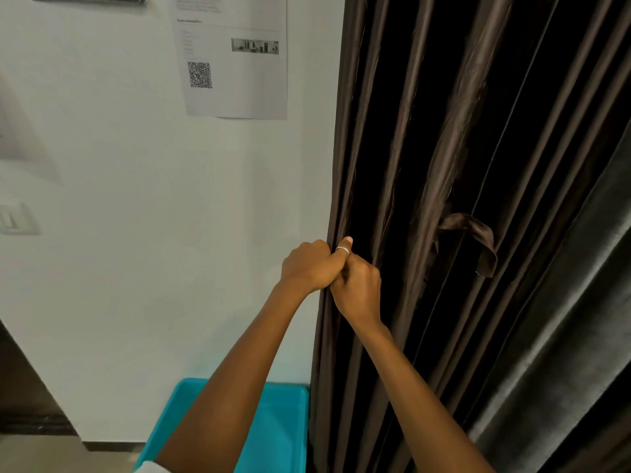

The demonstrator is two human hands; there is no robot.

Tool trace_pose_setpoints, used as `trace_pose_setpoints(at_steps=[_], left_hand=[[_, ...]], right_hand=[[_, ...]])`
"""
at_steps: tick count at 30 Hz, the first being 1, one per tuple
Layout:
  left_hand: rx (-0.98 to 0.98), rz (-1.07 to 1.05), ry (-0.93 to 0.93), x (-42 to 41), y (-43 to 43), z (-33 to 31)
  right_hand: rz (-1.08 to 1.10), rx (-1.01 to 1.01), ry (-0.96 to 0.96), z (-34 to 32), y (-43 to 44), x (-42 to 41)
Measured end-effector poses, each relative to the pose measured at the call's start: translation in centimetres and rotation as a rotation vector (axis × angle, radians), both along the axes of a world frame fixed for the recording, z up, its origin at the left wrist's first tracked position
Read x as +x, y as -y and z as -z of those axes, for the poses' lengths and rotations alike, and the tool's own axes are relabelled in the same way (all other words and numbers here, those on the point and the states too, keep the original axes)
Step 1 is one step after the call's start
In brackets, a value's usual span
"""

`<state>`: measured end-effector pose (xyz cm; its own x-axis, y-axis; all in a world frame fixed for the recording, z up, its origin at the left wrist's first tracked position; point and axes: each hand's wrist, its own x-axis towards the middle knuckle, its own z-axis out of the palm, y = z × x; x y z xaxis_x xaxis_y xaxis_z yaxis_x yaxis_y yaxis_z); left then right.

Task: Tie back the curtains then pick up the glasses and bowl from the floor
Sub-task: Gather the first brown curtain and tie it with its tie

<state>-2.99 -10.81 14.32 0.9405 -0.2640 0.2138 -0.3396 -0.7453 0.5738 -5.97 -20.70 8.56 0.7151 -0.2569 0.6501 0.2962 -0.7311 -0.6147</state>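
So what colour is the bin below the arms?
Turquoise; the bin shows plainly in the head view, beside the dark brown curtain.

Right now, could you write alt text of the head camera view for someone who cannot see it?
Two bare hands, left hand and right hand, meet at the left edge of a dark brown curtain, gripping its folds beside a white wall. A fabric tie-back hangs loose further right; a turquoise bin sits below and a printed sheet hangs above.
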Motion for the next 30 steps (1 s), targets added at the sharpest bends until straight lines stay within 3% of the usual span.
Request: trace_pose_setpoints(at_steps=[11, 16, 25, 30], left_hand=[[0.191, -0.049, 0.197, 0.4, -0.2, 0.2], [0.215, -0.054, 0.208, 1.0, -1.1, 0.6], [0.173, -0.066, 0.234, 1.0, -1.9, 0.7], [0.067, -0.097, 0.195, 2.3, -4.2, 1.2]], right_hand=[[-0.072, 0.006, -0.058, -0.6, 1.2, -0.5], [0.369, 0.133, 0.129, -2.6, 2.7, -1.8], [0.343, -0.029, -0.092, -3.4, 5.8, -0.1], [0.461, 0.103, -0.167, -4.4, 9.2, -1.0]])
